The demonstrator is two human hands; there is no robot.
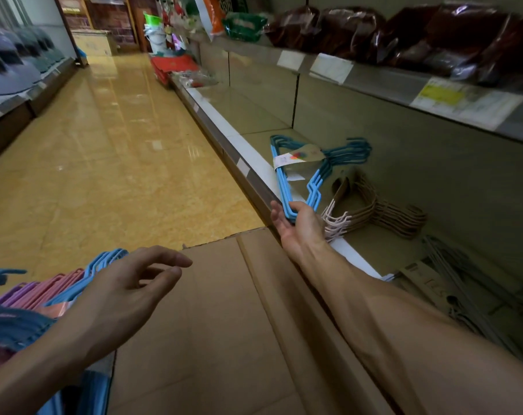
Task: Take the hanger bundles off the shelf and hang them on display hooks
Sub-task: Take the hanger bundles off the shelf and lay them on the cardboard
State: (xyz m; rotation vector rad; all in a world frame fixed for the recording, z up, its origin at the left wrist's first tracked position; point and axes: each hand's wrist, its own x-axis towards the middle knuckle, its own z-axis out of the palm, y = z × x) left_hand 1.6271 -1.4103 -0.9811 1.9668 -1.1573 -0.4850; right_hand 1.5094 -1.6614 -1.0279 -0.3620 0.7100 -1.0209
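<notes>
Head view, right hand [299, 223] gripping blue hanger bundle [308, 172], hooks rightward

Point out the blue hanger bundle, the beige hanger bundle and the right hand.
blue hanger bundle [285, 187]: head view, on its long lower bar.
beige hanger bundle [371, 214]: head view, on its stacked shoulders.
right hand [299, 224]: head view, on the palm.

Dim and a bit yellow all over. Bright shine on the floor [104, 121] from lights above. Dark shadow deep inside the shelf [404, 181] and under its upper board. Blurry bags [404, 31] at the top right. Bent, stretched lines near the edges, far end soft and fuzzy.
</notes>
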